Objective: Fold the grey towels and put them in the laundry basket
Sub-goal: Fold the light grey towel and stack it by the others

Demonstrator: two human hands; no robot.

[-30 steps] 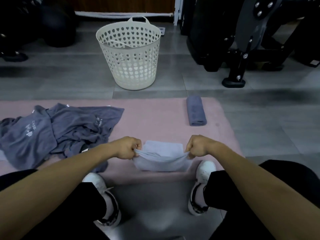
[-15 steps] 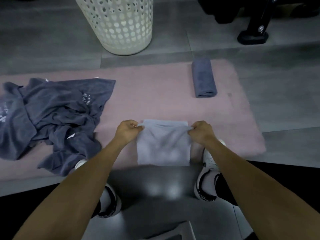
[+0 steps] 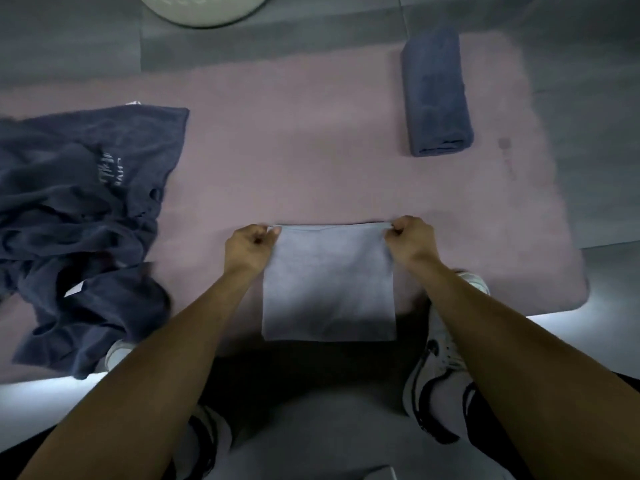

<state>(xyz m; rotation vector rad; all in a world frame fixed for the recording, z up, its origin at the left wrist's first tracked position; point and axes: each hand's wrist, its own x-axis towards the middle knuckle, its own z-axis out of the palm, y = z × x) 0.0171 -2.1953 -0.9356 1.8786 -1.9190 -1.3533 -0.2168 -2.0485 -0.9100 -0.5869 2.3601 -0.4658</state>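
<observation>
We look straight down at a pink mat [image 3: 311, 150] on a grey tiled floor [image 3: 588, 81]. Both bare forearms reach forward from the bottom corners and converge on a light grey towel [image 3: 329, 282], folded to a near square and lying at the near edge of the mat, its lower edge hanging just past that edge.

Our left hand [image 3: 251, 247] sits at the towel's far left corner, knuckles up, wrist straight, its fingers [image 3: 273, 232] curled tight and pinching the corner. Our right hand [image 3: 410, 240] mirrors it at the far right corner, fingers curled in and pinching the cloth. The far edge of the towel runs taut and straight between the two hands.

A dark grey folded towel [image 3: 434, 95] lies as a long, narrow bundle at the far right of the mat, well apart from our hands. A heap of dark grey unfolded towels [image 3: 79, 216] with pale lettering lies crumpled on the left side of the mat, near our left forearm but not touching it.

Only the rounded cream base of the laundry basket [image 3: 204, 12] shows at the top edge, standing on the floor beyond the mat. White and black trainers [image 3: 446, 358] flank the towel below, one beside each forearm.
</observation>
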